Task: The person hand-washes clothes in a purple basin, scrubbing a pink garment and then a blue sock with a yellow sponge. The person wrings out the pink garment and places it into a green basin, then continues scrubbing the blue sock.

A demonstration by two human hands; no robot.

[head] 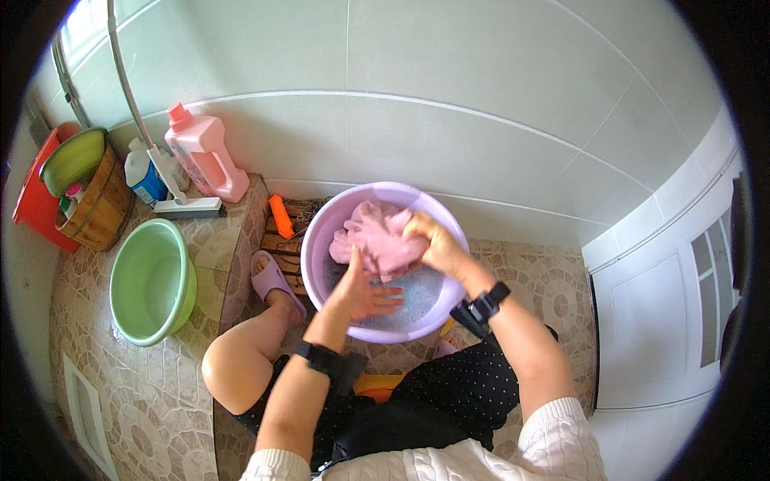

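A wet pink cloth [382, 237] is bunched up over the lilac plastic basin [314, 264] in front of me. My right hand [438, 243] grips the cloth's right end, fingers curled around it. Beside the cloth's lower left edge is my left hand [367, 294], its fingers spread and thumb up, holding nothing; whether the thumb touches the cloth I cannot tell. Below both hands lies soapy water [418, 300] with bubbles on its surface. The hands and cloth are slightly blurred.
Left of me a green basin [153, 282] stands on a raised tiled ledge. Behind it are a pink detergent jug [207, 156], a white floor squeegee [189, 207] and a wooden bucket [99, 207]. An orange object [281, 216] lies on a slatted wooden rack [283, 243]. A white door [656, 324] is at right.
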